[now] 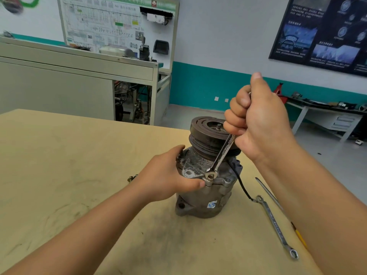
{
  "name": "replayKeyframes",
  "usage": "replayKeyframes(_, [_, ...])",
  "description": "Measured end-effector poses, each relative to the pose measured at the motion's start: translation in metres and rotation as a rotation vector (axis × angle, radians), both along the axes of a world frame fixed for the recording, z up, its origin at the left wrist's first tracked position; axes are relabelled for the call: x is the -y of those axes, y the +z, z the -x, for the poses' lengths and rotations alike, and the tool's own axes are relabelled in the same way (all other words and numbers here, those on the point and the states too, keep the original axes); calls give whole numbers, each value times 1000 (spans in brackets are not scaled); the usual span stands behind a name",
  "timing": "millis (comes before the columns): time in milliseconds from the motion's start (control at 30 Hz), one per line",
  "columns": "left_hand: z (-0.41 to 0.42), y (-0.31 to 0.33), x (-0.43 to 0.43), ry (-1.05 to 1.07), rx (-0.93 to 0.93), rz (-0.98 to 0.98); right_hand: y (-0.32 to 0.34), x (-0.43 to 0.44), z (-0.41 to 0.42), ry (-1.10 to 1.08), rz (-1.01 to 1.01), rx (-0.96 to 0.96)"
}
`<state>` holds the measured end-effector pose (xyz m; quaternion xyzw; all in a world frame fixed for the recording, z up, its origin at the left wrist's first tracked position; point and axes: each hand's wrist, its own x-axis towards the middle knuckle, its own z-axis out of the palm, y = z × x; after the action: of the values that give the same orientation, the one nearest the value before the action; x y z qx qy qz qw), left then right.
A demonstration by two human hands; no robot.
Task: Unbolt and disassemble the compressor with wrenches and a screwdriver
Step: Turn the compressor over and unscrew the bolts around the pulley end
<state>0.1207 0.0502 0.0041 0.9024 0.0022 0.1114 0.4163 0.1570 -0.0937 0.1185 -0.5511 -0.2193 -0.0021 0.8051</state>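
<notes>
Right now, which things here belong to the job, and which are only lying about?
Job: compressor, held by left hand; wrench in right hand, on a bolt; second wrench and screwdriver on the table.
Lying about: wall board, poster, red stand, far bench.

Bare table (69, 175) left of compressor (204, 195); ring spanner (276, 225) lies right.

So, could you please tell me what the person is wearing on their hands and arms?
Nothing visible: the left hand and the right hand are bare, with no gloves or watch, and both forearms are uncovered, no sleeve in view.
</notes>
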Motion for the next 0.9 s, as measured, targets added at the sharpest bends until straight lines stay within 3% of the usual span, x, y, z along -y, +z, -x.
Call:
replayKeyframes(333, [0,1,-7,-42,2,52,1,0,-10,179,33,-3])
replayKeyframes(433, [9,10,-1,-12,-38,-89,-2,3,-12,208,11,23])
replayKeyframes(533, [33,15,18,188,311,-295,-3,12,-15,263,74,112])
replayKeyframes(600, [38,23,31,198,456,-272,2,22,-16,272,223,218])
replayKeyframes(700, [29,26,42,130,351,-337,16,36,-14,124,611,440])
replayKeyframes(833, [17,24,40,75,329,-254,36,40,-6,-455,1343,1006])
replayKeyframes(900, [15,25,38,50,294,-162,39,30,4,-694,1585,1172])
